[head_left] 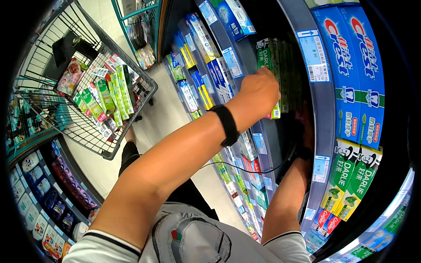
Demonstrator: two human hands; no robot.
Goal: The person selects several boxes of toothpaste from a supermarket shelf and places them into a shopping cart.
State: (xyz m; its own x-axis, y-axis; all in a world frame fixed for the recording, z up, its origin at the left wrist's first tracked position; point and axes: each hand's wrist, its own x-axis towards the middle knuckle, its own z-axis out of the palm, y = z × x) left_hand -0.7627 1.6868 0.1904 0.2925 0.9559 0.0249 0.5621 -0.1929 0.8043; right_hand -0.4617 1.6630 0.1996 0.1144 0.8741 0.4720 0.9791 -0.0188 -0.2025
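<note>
My left hand (pixel 261 93), with a black band on its wrist, reaches across to the shelf. Its curled fingers are around the front of a green Darlie toothpaste box (pixel 275 110), at the near end of a row of similar boxes. My right hand (pixel 306 126) is deep in the dark shelf space to the right of that row; its fingers are mostly in shadow, and whether they hold anything cannot be told. A dark band is on that wrist too. A thin black cable (pixel 243 171) runs between the two arms.
Blue Crest boxes (pixel 350 75) and green-yellow Darlie boxes (pixel 348 180) stand behind a curved shelf edge (pixel 320 108) with price tags. Lower tiers hold more toothpaste boxes (pixel 202 37). At upper left, a wire shopping cart (pixel 110 154) holds toothpaste packs (pixel 121 88) and a dark bag. Another stocked shelf stands lower left.
</note>
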